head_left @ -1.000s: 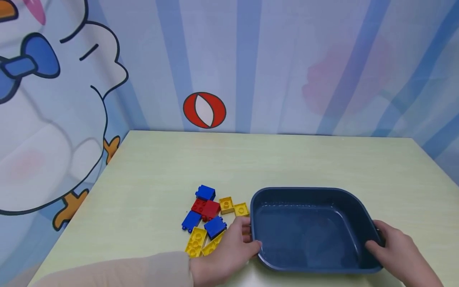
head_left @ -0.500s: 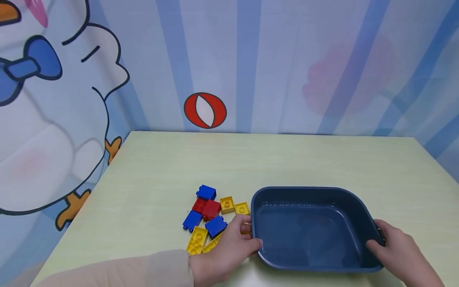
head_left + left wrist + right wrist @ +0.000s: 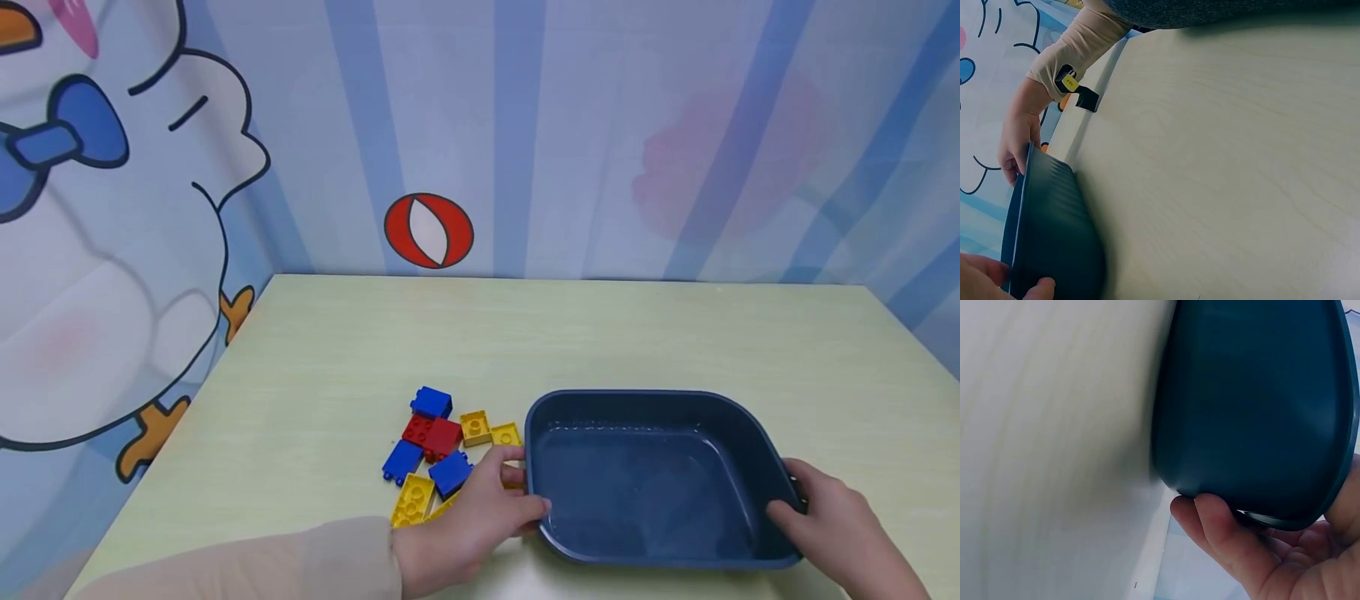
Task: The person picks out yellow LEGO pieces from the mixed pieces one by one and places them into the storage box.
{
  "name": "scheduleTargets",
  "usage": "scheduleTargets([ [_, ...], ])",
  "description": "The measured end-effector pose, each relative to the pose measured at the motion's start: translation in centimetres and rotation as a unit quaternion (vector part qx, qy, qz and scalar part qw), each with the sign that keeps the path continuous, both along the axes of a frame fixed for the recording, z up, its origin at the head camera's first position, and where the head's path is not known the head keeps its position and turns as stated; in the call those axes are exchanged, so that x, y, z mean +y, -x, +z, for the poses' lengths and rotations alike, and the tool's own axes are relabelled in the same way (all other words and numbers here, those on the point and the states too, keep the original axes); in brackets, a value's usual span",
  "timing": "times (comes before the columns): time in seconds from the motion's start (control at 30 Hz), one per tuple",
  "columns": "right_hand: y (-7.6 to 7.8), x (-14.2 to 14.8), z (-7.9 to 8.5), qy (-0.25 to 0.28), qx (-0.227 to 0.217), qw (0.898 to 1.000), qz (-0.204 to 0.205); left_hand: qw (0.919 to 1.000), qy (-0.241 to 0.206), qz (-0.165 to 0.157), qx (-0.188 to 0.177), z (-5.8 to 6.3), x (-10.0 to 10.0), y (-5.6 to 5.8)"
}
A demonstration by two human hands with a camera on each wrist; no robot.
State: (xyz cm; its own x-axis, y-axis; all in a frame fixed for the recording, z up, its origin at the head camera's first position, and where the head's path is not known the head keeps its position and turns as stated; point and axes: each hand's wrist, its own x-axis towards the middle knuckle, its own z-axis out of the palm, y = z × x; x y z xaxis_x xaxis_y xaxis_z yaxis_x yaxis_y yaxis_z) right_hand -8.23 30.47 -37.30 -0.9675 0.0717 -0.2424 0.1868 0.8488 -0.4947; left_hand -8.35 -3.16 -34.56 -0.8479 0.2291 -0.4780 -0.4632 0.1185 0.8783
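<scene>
A dark blue rectangular tray (image 3: 645, 492) with rounded corners stands at the front right of the table in the head view; whether it sits flat cannot be made out. My left hand (image 3: 480, 512) grips its left end, thumb over the rim and fingers outside. At the opposite end, my right hand (image 3: 832, 517) holds the rim with the thumb inside; the right wrist view shows fingers (image 3: 1222, 531) curled around that end. Left of the tray lie toy building blocks: blue blocks (image 3: 431, 402), red blocks (image 3: 442, 437) and yellow blocks (image 3: 412, 500). My left hand partly covers some yellow ones.
The pale wooden table (image 3: 337, 333) runs back to a blue striped backdrop (image 3: 570, 150) printed with a ball and a cartoon bird. A camera (image 3: 1075, 87) is strapped to the right wrist in the left wrist view.
</scene>
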Motion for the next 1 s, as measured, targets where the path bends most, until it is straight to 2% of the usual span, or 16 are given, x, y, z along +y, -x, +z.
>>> scheduleTargets([
  [0.4, -0.1, -0.2, 0.0, 0.002, 0.002, 1.0, -0.001, 0.9983, 0.058, -0.005, 0.001, 1.1, -1.0, 0.7],
  [0.63, -0.1, -0.3, 0.2, 0.003, -0.009, 1.0, -0.01, 0.9967, 0.07, -0.037, 0.016, 1.8, -2.4, 0.9],
  [0.8, -0.2, -0.2, 0.2, 0.001, 0.006, 1.0, -0.006, 0.9912, 0.098, -0.07, 0.054, 2.1, -3.7, 1.0],
  [1.0, -0.2, -0.2, 0.3, -0.001, 0.009, 1.0, -0.004, 0.977, 0.151, -0.112, 0.101, 2.3, -5.1, 1.4],
])
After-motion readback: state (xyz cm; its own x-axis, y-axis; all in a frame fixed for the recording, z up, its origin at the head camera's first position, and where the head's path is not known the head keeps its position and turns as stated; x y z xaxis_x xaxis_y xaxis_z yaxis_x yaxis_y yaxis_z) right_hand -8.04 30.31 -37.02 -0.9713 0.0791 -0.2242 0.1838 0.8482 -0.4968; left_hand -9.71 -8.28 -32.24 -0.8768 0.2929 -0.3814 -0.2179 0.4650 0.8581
